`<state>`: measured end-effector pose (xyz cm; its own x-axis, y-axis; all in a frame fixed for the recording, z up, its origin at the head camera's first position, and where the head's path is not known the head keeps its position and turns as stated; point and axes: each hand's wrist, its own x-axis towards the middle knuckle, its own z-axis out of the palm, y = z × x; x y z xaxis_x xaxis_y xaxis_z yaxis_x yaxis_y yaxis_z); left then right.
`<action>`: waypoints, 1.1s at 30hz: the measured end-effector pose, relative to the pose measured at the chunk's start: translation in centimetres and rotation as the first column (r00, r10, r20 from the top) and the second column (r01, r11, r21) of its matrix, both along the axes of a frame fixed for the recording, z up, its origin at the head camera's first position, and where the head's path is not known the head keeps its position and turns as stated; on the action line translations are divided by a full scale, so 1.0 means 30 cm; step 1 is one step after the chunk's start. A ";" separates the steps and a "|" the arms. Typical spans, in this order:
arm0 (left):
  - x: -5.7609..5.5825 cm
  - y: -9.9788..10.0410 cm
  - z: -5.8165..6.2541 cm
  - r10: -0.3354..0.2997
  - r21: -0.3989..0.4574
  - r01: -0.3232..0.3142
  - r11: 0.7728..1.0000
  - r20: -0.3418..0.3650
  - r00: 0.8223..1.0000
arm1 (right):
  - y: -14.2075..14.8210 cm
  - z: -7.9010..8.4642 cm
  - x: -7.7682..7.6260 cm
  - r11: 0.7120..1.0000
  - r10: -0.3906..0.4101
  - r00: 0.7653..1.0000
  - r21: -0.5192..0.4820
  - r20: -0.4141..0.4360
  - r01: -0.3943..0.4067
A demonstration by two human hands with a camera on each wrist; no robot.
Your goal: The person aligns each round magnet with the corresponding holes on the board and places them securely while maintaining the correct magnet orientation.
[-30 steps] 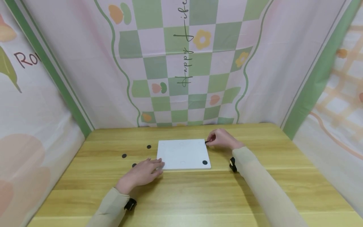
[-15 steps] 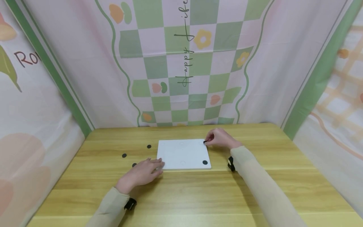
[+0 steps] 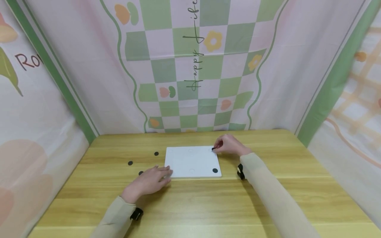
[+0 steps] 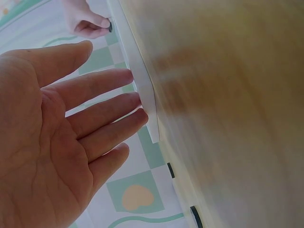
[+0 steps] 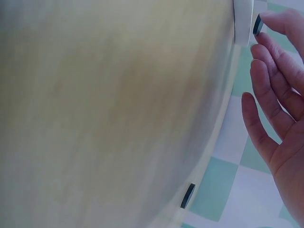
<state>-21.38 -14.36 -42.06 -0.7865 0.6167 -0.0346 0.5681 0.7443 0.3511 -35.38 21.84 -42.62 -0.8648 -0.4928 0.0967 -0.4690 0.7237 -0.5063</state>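
Note:
A thin white rectangular board (image 3: 190,162) with faint round outlines lies on the wooden table. My left hand (image 3: 150,181) has its fingers extended, with fingertips resting on the board's near left corner; in the left wrist view the fingers (image 4: 102,114) look straight and touch its edge. Between thumb and index finger my right hand (image 3: 231,145) pinches a small black disc (image 5: 258,24), held tilted above the board's far right corner. Another black disc (image 3: 215,170) lies flat at the board's near right corner.
Left of the board, black discs lie on the table (image 3: 190,211): a far one (image 3: 156,153), a leftmost one (image 3: 130,163), and one (image 3: 141,173) partly hidden by my left hand. The right wrist view shows another disc (image 5: 188,195) on the tabletop. Patterned curtain (image 3: 190,66) stands behind.
My right hand has shifted slightly left, bringing the pinched disc from the board's right edge to over its far right corner. The left hand stays in place.

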 end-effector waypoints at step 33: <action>-0.002 -0.001 0.002 0.007 -0.005 -0.007 1.000 0.009 1.000 | -0.024 -0.014 -0.027 1.000 0.001 0.999 0.019 0.040 -0.002</action>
<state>-21.44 -14.40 -42.01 -0.7902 0.6112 -0.0450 0.5600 0.7499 0.3522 -36.18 21.13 -43.05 -0.8671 -0.4954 0.0528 -0.4496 0.7325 -0.5111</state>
